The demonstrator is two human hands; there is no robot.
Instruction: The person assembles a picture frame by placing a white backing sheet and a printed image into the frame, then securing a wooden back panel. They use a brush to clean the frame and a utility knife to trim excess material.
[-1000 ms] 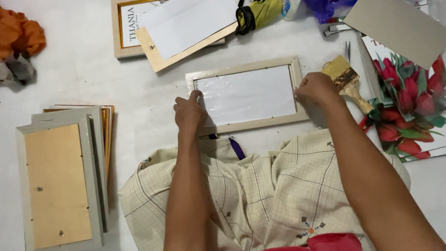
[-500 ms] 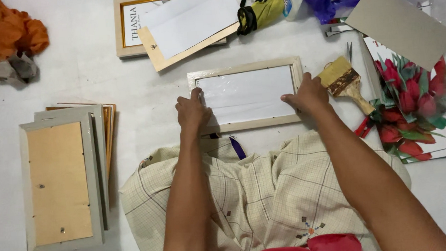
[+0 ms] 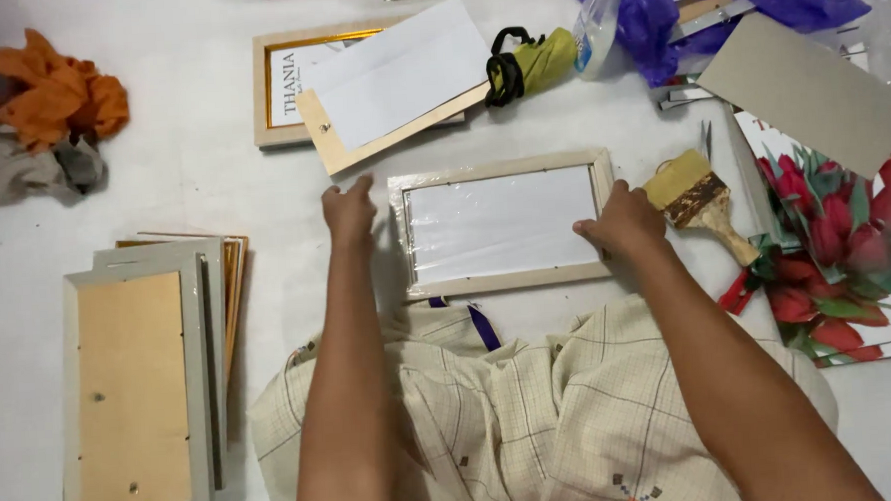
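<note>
A light wooden picture frame (image 3: 502,282) wrapped in clear film lies face up in front of me on the white surface. My right hand (image 3: 625,223) rests on its right edge, fingers curled over the rail. My left hand (image 3: 349,213) lies just left of the frame's upper left corner, knuckles up, fingers bent toward the surface. Whether it pinches the film is hidden. A checked cream cloth (image 3: 533,417) covers my lap under both forearms.
A stack of frames lying backs up (image 3: 136,394) sits at the left. A gold-edged frame with white sheets (image 3: 378,78) lies beyond. A worn paintbrush (image 3: 699,199), grey board (image 3: 809,89) and red flower print (image 3: 836,253) are at the right, orange rags (image 3: 53,92) far left.
My left hand has left the frame's lower left corner and moved up and to the left of it. My right hand has slid down the right edge.
</note>
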